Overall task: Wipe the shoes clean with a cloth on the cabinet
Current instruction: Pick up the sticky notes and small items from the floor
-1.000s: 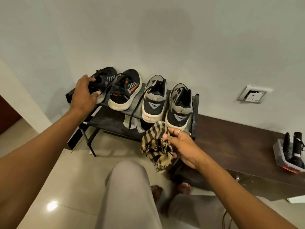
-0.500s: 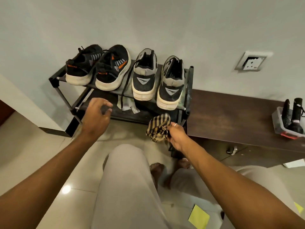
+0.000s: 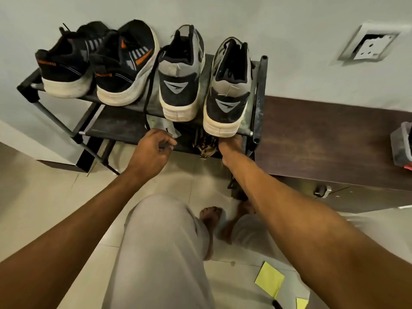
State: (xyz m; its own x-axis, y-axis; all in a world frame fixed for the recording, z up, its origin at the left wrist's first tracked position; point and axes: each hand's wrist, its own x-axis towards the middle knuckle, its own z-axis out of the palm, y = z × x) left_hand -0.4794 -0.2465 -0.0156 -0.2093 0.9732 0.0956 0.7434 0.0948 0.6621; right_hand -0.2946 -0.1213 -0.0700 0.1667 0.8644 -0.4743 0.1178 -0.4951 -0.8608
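Two pairs: black-and-orange sneakers (image 3: pixel 124 70) on the left and grey-and-black sneakers (image 3: pixel 225 97) on the right, all four with pale soles and their heels towards the camera.
Shoe rack (image 3: pixel 258 97): black metal with two shelves, standing against the wall. The four sneakers fill the top shelf side by side.
Black lace (image 3: pixel 151 85): hangs from the left grey-and-black sneaker, over the top shelf's front edge and down towards the lower shelf.
Striped cloth (image 3: pixel 206 149): tan and dark, bunched at the front of the lower shelf. It sits under the heel of the rightmost sneaker and against the right grip.
Right grip (image 3: pixel 229 144): reaches under that heel and holds the striped cloth. Its fingers are mostly hidden.
Left grip (image 3: pixel 153 150): at the front edge of the lower shelf, just below the lace end, with the fingers curled. I cannot tell whether they hold anything.
Grey scrap (image 3: pixel 172 131): lies on the lower shelf just beyond the left fingertips.
Wooden cabinet (image 3: pixel 323 141): dark and low, just right of the rack. A grey tray (image 3: pixel 401 143) sits on its tabletop at the frame edge.
Wall socket (image 3: pixel 370 47): on the wall above the cabinet.
Floor (image 3: pixel 44 208): pale tiles, with yellow sticky notes (image 3: pixel 269 279) lying at the lower right.
Person: a knee (image 3: pixel 160 253) in light trousers and bare feet (image 3: pixel 211 217) show between the arms.
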